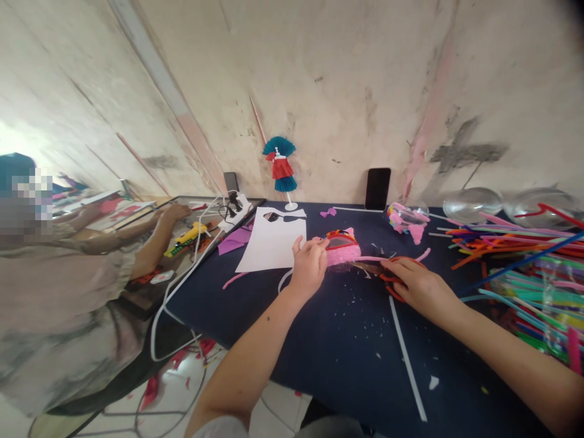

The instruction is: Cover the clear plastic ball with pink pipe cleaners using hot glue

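My left hand (309,269) is closed on the left side of a pink fuzzy craft piece (347,252), which has a red-edged clear opening and small multicoloured bits along its top. In my right hand (422,285) is a pair of scissors (368,267) with orange handles; the blades point left, towards the craft piece. A pink pipe cleaner (424,254) stretches right from the piece, just above the blades. Whether the blades touch it I cannot tell. Small white scraps lie on the dark blue tabletop (314,340) below.
White paper (269,246) lies left, a fan-shaped figure (283,173) behind it. A phone (378,189) leans on the wall. Rightwards are another pink craft piece (407,220), clear domes (472,205) and pipe cleaners (524,298). A co-worker's arm (155,243) and white cable (182,286) are left.
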Demonstrator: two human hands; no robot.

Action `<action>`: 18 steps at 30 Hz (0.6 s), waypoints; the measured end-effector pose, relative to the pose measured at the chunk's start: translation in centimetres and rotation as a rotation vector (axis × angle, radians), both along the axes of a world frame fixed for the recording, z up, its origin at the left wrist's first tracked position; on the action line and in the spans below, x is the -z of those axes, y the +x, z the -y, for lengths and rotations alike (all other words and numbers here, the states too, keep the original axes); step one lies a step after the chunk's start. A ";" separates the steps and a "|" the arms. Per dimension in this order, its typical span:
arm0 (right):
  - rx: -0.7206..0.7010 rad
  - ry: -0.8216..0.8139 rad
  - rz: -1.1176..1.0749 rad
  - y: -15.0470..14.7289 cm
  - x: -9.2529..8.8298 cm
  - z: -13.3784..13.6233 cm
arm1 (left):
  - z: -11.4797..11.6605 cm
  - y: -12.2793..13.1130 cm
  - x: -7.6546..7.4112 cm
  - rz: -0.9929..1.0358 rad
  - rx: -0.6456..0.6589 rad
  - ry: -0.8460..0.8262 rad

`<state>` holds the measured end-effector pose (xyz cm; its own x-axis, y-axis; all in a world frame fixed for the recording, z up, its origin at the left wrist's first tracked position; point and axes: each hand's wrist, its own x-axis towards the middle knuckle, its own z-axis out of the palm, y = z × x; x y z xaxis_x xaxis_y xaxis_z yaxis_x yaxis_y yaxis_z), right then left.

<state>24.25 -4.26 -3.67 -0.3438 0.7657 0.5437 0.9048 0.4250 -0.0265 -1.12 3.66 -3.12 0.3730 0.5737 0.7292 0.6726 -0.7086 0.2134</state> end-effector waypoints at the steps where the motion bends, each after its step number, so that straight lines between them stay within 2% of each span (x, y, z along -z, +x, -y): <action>1: -0.001 0.003 0.002 0.0 0.0 0.0 | 0.0 0.0 0.0 -0.001 -0.005 0.009; 10: -0.013 0.024 0.011 0.2 0.2 -0.2 | 0.1 -0.1 -0.1 -0.001 0.045 -0.034; 18: -0.013 0.017 0.007 0.2 0.1 -0.1 | 0.7 -0.5 -0.9 -0.030 0.052 -0.079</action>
<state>24.41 -4.19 -3.78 -0.3575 0.7516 0.5542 0.8993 0.4371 -0.0126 -1.62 2.92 -2.24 0.4244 0.6084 0.6706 0.6422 -0.7244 0.2508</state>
